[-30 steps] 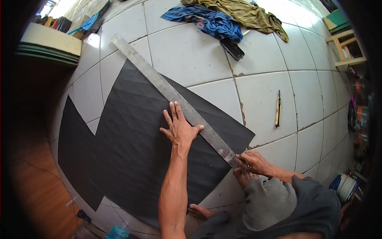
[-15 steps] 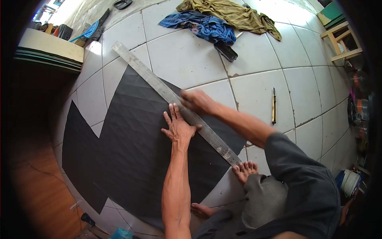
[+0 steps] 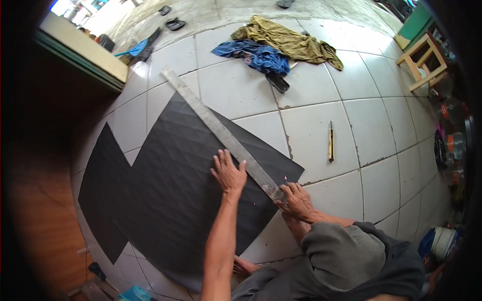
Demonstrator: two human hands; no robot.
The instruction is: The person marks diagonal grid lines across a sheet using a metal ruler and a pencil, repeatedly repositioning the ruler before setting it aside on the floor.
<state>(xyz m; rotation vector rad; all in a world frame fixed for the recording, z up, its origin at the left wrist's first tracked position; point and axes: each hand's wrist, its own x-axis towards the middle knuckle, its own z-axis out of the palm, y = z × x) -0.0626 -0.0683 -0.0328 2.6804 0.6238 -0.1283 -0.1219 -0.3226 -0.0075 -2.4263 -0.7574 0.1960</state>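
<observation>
A large sheet of black quilted material [image 3: 165, 165] with a notched edge lies flat on the floor. Across its upper right part runs a long metal ruler [image 3: 221, 131], slanting down towards my foot. My left hand [image 3: 231, 173] lies open on the sheet, fingers stretched against the ruler's near edge. At the ruler's lower end, my right hand [image 3: 298, 201] is closed on a thin dark pencil [image 3: 286, 181], its pale tip sticking up past the fingers. Part of the ruler's end is hidden by this hand.
A yellow utility knife [image 3: 331, 143] rests on the tiles at the right. Beyond the sheet lie a blue cloth [image 3: 256, 55], an olive cloth [image 3: 291, 42] and a black sandal [image 3: 277, 83]. A wooden stool [image 3: 424, 62] and plastic bottles [image 3: 454, 143] line the right side.
My right hand has moved down along the ruler, from its middle to its lower end near my foot. My left hand stays on the sheet beside the ruler. The camera view has shifted.
</observation>
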